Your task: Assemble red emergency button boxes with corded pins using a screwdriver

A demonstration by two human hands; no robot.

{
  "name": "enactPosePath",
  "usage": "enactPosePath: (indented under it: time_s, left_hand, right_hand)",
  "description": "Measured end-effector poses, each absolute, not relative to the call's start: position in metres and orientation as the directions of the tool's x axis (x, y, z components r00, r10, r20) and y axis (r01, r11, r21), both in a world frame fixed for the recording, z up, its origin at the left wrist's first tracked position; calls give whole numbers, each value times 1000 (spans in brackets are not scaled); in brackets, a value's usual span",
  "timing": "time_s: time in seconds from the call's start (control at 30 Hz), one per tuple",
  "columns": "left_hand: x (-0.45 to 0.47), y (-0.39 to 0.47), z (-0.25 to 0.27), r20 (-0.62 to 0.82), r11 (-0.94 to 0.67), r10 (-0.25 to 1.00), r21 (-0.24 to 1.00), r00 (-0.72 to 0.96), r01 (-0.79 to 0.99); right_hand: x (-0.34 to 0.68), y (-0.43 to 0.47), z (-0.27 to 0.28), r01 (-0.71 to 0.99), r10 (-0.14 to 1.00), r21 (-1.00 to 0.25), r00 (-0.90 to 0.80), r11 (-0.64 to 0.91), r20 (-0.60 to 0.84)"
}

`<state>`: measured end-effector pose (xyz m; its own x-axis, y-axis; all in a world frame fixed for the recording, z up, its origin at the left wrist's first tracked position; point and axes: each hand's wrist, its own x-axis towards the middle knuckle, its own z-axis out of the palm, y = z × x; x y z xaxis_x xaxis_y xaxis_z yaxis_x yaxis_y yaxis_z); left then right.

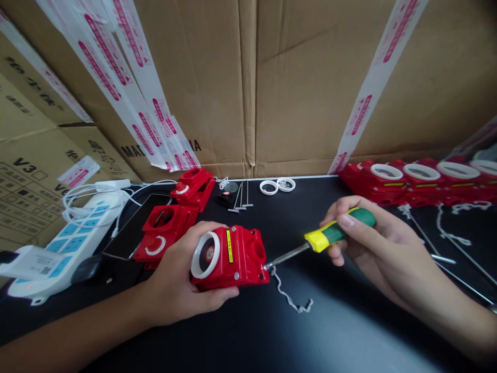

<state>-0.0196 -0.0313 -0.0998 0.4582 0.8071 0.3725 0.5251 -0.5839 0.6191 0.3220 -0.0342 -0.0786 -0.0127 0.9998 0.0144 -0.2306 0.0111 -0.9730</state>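
My left hand point(182, 274) is wrapped round a red plastic housing point(243, 254) with a white ring, a yellow label and silver screws. In my right hand point(373, 248) is a screwdriver point(326, 235) with a green and yellow handle, its fingers closed round the grip. The metal shaft points left, and its tip meets the near right corner of the housing, at a screw. A pale twisted cord point(289, 298) trails from that corner down to the right. The housing's underside is hidden.
More red housings point(166, 228) lie left, beside a dark phone-like slab point(132, 238) and a white power strip point(77, 233). Small metal T-shaped rods point(243, 202) and white rings point(269, 187) lie at the back. Finished-looking red units point(419, 181) line the right; cardboard boxes point(295, 93) stand behind.
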Motion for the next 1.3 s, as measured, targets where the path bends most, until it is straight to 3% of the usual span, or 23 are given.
enactPosePath:
  time_s: [0.27, 0.43, 0.63, 0.73, 0.9, 1.07, 1.2, 1.3]
  left_hand:
    - [-18, -35, -98, 377, -564, 825, 603, 422, 564]
    - [-16, -35, -96, 393, -567, 824, 569, 409, 596]
    - [-16, -31, -95, 378, -563, 826, 511, 419, 649]
    - [-17, -30, -96, 382, -570, 821, 490, 425, 660]
    - [-17, -29, -95, 368, -560, 828, 511, 422, 652]
    - [-16, -28, -92, 343, -554, 832, 530, 436, 642]
    - [-16, -29, -91, 327, -551, 834, 553, 445, 626]
    - [-15, -30, -90, 321, -548, 834, 578, 449, 605]
  right_hand:
    - [328, -36, -83, -145, 983, -975, -45, 169, 177]
    - [337, -42, -77, 55, 962, -961, -53, 272, 269]
    - [355, -31, -65, 400, 985, -902, -116, 164, 128]
    - [360, -26, -64, 526, 973, -826, -200, 203, 112]
    - [363, -26, -66, 551, 930, -755, -290, 355, 226]
    - [367, -25, -65, 530, 816, -620, -400, 578, 418]
    - [372, -20, -66, 430, 790, -675, -453, 599, 412]
    - [374, -18, -68, 397, 841, -764, -419, 509, 342]
